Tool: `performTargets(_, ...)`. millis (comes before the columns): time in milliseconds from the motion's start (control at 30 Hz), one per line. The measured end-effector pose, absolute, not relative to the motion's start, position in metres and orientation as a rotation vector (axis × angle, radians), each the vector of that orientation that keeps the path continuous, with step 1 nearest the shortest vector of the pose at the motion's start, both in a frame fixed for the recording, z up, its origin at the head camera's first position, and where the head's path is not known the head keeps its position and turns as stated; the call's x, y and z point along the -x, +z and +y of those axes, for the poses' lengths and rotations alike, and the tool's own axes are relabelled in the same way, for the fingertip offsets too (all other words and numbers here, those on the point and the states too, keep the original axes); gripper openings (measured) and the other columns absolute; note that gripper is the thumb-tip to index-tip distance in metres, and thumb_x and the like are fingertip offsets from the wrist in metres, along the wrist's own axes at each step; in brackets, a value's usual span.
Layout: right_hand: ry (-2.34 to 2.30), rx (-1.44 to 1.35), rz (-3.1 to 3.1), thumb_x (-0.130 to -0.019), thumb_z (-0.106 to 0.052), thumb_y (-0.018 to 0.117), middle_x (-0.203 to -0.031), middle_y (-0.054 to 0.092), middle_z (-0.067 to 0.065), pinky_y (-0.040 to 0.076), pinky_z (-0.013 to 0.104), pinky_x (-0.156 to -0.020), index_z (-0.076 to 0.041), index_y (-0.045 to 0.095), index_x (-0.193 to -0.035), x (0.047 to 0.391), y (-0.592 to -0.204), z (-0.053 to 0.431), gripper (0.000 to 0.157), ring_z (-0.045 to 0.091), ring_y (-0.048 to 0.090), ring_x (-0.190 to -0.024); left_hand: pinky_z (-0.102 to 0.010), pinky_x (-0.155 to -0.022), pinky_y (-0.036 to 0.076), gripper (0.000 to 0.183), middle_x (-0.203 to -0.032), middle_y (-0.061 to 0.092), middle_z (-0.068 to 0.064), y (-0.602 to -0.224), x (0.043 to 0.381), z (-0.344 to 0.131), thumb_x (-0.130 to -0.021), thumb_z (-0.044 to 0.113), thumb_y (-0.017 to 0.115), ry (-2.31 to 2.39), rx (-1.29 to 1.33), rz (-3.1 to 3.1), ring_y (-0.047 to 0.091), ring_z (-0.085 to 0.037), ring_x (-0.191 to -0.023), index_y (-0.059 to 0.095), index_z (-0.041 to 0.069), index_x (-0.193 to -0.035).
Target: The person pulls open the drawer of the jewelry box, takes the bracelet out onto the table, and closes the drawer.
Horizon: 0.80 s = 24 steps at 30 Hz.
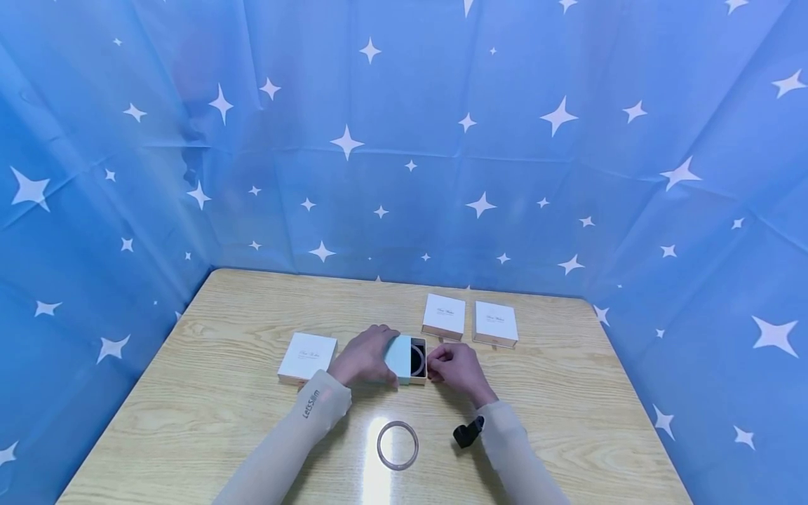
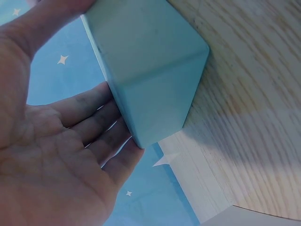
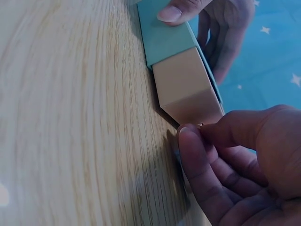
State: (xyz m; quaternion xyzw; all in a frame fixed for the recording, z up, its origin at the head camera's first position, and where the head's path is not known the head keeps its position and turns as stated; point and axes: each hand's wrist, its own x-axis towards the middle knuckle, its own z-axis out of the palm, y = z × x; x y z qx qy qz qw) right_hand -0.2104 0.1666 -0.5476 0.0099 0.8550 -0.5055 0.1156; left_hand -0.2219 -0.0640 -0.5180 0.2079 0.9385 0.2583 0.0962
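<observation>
A light teal box sleeve (image 1: pixel 398 356) lies on the table, held across its sides by my left hand (image 1: pixel 367 355), thumb on the near side and fingers on the far side. From its right end a beige drawer (image 3: pixel 182 77) sticks out partway. Inside the drawer's dark interior shows part of a bangle (image 1: pixel 422 359). At the drawer's front face, my right hand (image 1: pixel 459 366) pinches a small pull, mostly hidden between thumb and index finger. A second bangle (image 1: pixel 417 445), pinkish-grey, lies flat on the table nearer to me.
One white box (image 1: pixel 307 355) with fine print sits left of my left hand. Two similar boxes stand behind my right hand, a white box (image 1: pixel 445 313) and another white box (image 1: pixel 496 321). A blue starred curtain (image 1: pixel 404 175) surrounds the wooden table (image 1: pixel 587 421).
</observation>
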Motion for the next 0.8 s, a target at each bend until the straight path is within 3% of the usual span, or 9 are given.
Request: performTargets(800, -1.490, -0.097, 2.505, -0.096, -0.002, 0.066, -0.082, 0.073, 0.012, 0.063, 0.030, -0.066, -0.003, 0.074, -0.092, 0.205, -0.546, 0.184, 0.010, 0.017, 0.071, -0.070, -0.042, -0.091, 0.053, 0.102, -0.132, 0.062, -0.007, -0.517, 0.221, -0.065, -0.058, 0.030, 0.097, 0.751, -0.602, 2.769, 0.056, -0.023, -0.111, 0.053, 0.010, -0.147)
